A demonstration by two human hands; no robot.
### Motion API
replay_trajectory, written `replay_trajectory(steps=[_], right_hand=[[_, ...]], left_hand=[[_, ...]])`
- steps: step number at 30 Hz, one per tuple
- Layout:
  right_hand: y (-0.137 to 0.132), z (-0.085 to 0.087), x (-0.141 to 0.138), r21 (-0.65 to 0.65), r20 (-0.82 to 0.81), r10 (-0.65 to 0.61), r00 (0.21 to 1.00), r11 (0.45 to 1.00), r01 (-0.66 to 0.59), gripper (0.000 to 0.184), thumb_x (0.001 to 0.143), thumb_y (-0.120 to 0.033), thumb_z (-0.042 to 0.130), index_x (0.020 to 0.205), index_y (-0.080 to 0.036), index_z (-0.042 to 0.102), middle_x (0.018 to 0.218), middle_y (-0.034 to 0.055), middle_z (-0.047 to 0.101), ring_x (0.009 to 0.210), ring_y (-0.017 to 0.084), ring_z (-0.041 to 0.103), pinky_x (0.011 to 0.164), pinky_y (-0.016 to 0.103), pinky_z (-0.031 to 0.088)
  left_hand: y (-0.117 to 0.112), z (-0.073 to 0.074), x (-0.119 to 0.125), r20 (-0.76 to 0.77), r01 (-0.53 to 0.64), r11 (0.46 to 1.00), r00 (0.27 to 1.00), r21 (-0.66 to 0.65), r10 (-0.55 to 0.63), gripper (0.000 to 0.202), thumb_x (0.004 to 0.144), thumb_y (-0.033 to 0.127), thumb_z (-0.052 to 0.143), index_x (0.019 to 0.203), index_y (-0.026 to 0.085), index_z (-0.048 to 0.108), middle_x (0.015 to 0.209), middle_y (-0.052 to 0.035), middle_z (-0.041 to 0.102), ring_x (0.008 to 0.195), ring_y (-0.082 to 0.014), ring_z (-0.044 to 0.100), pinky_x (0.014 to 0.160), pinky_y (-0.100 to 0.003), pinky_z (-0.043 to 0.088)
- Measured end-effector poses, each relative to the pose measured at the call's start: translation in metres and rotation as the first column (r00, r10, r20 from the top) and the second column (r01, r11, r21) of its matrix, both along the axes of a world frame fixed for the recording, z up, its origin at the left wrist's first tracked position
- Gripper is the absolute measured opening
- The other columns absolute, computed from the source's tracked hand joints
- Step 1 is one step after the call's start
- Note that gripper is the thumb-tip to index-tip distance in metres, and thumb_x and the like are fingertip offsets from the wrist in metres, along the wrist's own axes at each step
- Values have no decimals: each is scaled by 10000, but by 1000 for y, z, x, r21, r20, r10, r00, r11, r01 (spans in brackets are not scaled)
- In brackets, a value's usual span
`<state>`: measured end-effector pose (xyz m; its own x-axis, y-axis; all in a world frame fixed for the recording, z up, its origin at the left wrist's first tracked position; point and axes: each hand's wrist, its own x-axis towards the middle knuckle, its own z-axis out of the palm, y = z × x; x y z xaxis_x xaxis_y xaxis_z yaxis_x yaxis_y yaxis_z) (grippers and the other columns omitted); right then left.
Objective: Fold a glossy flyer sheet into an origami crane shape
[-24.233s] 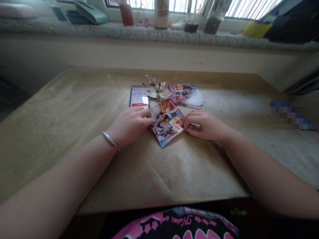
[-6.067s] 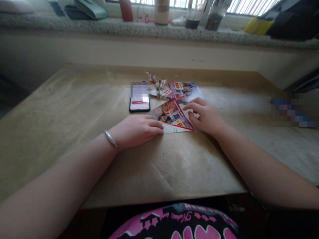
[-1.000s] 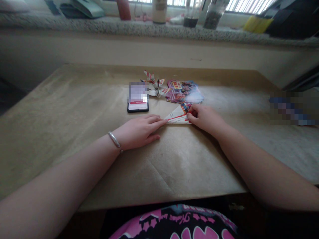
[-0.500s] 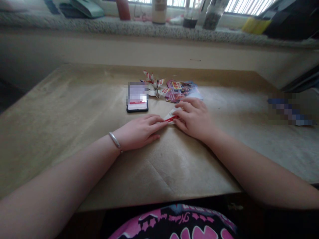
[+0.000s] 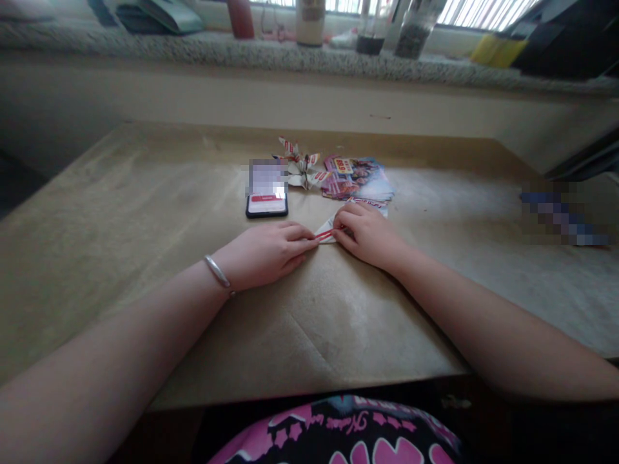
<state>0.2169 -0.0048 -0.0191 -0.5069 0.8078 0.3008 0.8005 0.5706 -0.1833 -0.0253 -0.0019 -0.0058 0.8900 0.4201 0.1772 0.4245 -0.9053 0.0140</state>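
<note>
A small piece of folded paper (image 5: 325, 232), white with a red stripe, lies on the table between my hands. The fingertips of my left hand (image 5: 268, 252) press together on its left corner, the fingers fairly straight. My right hand (image 5: 370, 233) is closed over the right part, thumb and curled fingers pinching the striped edge. Much of that side is hidden under the hand, and a printed bit shows beyond the knuckles. Just behind are a folded paper flower (image 5: 304, 173) and a fanned stack of printed flyers (image 5: 362, 180).
Left of the flower lies a phone (image 5: 267, 207) with its screen lit. A blurred blue strip (image 5: 563, 219) rests at the table's right side. Bottles, including a red one (image 5: 240, 19), line the stone windowsill (image 5: 271, 58) behind the table (image 5: 145, 212).
My right hand has drawn slightly towards me and its fingers have curled in more, uncovering more of the flyers. My left hand has shifted a little to the left.
</note>
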Motion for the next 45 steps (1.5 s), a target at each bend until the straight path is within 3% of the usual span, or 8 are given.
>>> replay_trajectory(steps=[11,17,20,31,35,45], right_hand=[[11,-6,5,-30,-33,-67,997,997,66,186,883,-359,586,820,-202,664,845,68,680,871,235,566,814,357,369],[12,-8,3,-41,-63,-109,992,993,107,164,857,-337,605,782,-202,659,827,70,688,845,229,568,802,357,367],[12,-9,3,-41,-52,-107,993,994,105,171,862,-346,603,794,-201,662,833,71,690,844,228,570,805,357,367],[6,5,-7,72,232,-70,970,996,54,240,936,-360,497,876,-183,647,922,110,715,929,273,556,891,405,324],[3,12,-15,63,309,-74,948,996,57,342,952,-417,431,879,-160,645,929,135,717,900,282,570,931,439,303],[1,10,-16,-61,186,-98,978,992,111,243,921,-384,521,852,-189,649,921,84,720,923,255,572,891,396,307]], left_hand=[[0,3,1,-18,-22,1000,1000,-8,22,375,970,239,434,1302,176,596,1170,-114,652,1027,-215,615,888,-354,534],[3,3,2,-18,-6,1000,1000,10,6,392,988,347,410,1274,180,620,1121,-120,658,999,-217,611,878,-360,527],[4,3,2,-18,-6,1000,1000,17,6,382,982,323,411,1270,187,622,1109,-111,663,1000,-210,609,881,-343,523],[2,4,3,-9,-16,1000,1000,26,16,379,974,271,405,1255,167,637,1056,-119,662,962,-217,611,836,-347,533],[2,4,3,-28,-13,999,1000,48,15,388,966,260,407,1276,171,622,1027,-111,661,944,-206,606,833,-335,532],[1,2,2,-2,-13,998,1000,68,13,367,950,234,439,1257,180,633,997,-96,658,904,-192,606,802,-315,527]])
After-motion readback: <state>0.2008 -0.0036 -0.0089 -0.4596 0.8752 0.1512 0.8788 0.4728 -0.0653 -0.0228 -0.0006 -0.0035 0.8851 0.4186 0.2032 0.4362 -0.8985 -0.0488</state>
